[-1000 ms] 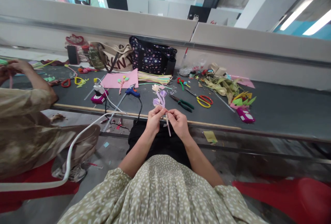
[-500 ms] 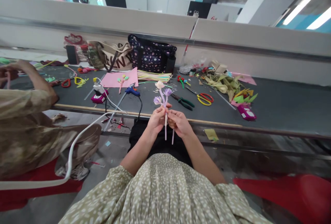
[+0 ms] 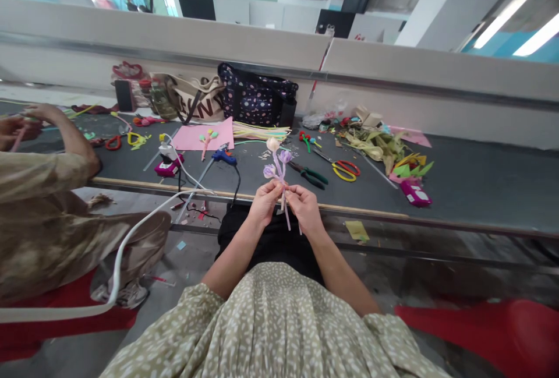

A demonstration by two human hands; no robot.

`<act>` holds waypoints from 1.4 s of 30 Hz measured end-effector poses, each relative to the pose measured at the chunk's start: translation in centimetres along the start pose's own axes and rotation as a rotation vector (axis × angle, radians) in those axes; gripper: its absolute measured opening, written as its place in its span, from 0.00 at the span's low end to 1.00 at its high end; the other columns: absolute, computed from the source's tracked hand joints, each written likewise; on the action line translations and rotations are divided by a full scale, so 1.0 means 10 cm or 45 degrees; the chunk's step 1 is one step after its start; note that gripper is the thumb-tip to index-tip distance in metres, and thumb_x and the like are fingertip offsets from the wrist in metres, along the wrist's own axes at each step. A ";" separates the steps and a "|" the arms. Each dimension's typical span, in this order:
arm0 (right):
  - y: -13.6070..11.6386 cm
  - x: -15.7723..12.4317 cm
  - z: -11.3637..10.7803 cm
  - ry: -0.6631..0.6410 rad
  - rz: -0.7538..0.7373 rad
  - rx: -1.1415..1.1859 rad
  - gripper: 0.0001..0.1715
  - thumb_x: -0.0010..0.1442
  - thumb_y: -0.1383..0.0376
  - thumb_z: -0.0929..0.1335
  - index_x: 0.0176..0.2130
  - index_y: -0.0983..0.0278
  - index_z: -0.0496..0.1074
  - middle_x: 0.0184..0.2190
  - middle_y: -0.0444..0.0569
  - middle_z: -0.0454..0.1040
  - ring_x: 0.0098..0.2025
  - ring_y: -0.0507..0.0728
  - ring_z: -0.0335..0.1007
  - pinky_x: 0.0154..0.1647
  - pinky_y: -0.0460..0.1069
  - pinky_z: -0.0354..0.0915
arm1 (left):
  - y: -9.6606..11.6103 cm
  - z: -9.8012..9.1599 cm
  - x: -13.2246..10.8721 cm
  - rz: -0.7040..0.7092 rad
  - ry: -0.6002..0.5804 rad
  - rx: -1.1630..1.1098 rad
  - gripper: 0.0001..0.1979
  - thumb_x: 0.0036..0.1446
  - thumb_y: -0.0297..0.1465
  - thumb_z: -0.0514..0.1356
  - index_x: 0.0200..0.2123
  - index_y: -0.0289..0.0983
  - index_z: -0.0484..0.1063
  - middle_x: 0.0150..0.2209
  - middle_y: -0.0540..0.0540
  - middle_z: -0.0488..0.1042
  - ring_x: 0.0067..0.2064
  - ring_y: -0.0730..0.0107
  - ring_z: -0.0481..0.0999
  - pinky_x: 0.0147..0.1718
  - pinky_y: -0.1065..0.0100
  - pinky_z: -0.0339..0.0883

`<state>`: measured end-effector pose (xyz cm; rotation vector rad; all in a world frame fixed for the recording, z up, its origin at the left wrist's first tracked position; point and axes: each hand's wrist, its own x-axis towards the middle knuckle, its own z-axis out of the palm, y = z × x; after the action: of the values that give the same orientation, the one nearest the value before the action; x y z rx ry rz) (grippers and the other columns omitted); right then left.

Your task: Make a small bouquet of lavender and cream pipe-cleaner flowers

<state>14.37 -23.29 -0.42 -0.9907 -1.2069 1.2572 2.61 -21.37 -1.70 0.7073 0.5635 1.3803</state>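
Between my hands, just off the table's front edge, is a small spray of craft flowers [image 3: 278, 159] with two purple heads and a cream one, on pale lilac stems. My left hand [image 3: 265, 202] pinches the stems just under the flower heads. Close beside it, my right hand [image 3: 303, 206] is closed on a pale lilac strip [image 3: 300, 228] whose loose end hangs below the fingers; its upper part meets the stems, and the exact contact is hidden by the fingertips. The stem ends point down toward my lap.
On the dark table [image 3: 480, 174] lie green-handled pliers [image 3: 311, 175], scissors [image 3: 345, 169], a blue glue gun [image 3: 224, 156], a pink sheet [image 3: 183, 138] and pale strips [image 3: 259, 130]. A white cable [image 3: 144, 221] crosses at left, where a co-worker [image 3: 43, 191] sits. Bags [image 3: 257, 95] stand behind.
The flower spray has tilted, its stem ends swinging right. My right hand has shifted slightly to the right with the strip. The camera view has dipped a little.
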 end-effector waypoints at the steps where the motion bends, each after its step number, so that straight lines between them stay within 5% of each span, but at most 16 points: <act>1: 0.01 -0.01 0.00 0.030 -0.049 -0.062 0.15 0.56 0.54 0.70 0.34 0.64 0.71 0.21 0.40 0.68 0.19 0.47 0.58 0.21 0.44 0.56 | -0.01 0.01 -0.01 0.011 0.018 0.018 0.13 0.43 0.35 0.72 0.29 0.33 0.76 0.31 0.48 0.75 0.30 0.78 0.71 0.33 0.75 0.67; 10: -0.06 -0.11 0.02 0.219 -0.335 -0.815 0.15 0.63 0.56 0.63 0.38 0.63 0.71 0.23 0.43 0.71 0.25 0.52 0.65 0.31 0.47 0.61 | -0.03 0.03 -0.05 0.118 0.114 0.157 0.13 0.41 0.33 0.73 0.27 0.34 0.74 0.26 0.51 0.72 0.28 0.79 0.69 0.31 0.75 0.64; 16: -0.05 -0.03 -0.01 0.029 -0.177 -0.353 0.14 0.59 0.55 0.66 0.34 0.63 0.71 0.23 0.42 0.69 0.23 0.50 0.62 0.26 0.46 0.59 | 0.07 0.05 -0.06 0.010 0.059 0.039 0.15 0.38 0.31 0.74 0.25 0.34 0.71 0.25 0.52 0.70 0.25 0.82 0.66 0.26 0.77 0.61; 22: -0.12 -0.01 -0.02 -0.179 0.216 0.186 0.17 0.52 0.54 0.73 0.30 0.63 0.68 0.14 0.33 0.52 0.15 0.44 0.39 0.16 0.43 0.39 | 0.13 0.01 -0.03 -0.243 -0.018 -0.075 0.17 0.35 0.30 0.75 0.28 0.32 0.74 0.23 0.52 0.70 0.19 0.86 0.59 0.16 0.78 0.50; 28: -0.15 -0.02 -0.03 -0.336 0.379 0.389 0.19 0.51 0.55 0.75 0.33 0.63 0.66 0.16 0.31 0.48 0.16 0.42 0.35 0.15 0.41 0.37 | 0.11 -0.01 -0.02 -0.336 -0.075 -0.202 0.20 0.32 0.29 0.76 0.31 0.32 0.77 0.25 0.50 0.73 0.23 0.81 0.69 0.22 0.79 0.61; 37: -0.14 -0.01 -0.03 -0.286 0.306 0.321 0.19 0.51 0.54 0.74 0.31 0.65 0.68 0.16 0.33 0.50 0.16 0.42 0.37 0.16 0.43 0.36 | 0.06 -0.05 0.00 -0.362 -0.124 -0.218 0.18 0.36 0.29 0.75 0.34 0.32 0.78 0.27 0.48 0.76 0.27 0.78 0.73 0.29 0.76 0.65; 42: -0.04 0.00 0.01 -0.091 0.211 0.303 0.17 0.52 0.55 0.73 0.31 0.63 0.67 0.15 0.32 0.50 0.16 0.43 0.38 0.16 0.43 0.37 | 0.01 0.00 -0.01 -0.235 -0.028 -0.116 0.16 0.40 0.32 0.74 0.34 0.32 0.79 0.29 0.47 0.77 0.29 0.76 0.74 0.31 0.75 0.66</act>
<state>14.31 -23.34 -0.01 -0.8894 -1.0163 1.5396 2.48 -21.49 -1.63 0.5816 0.5313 1.2171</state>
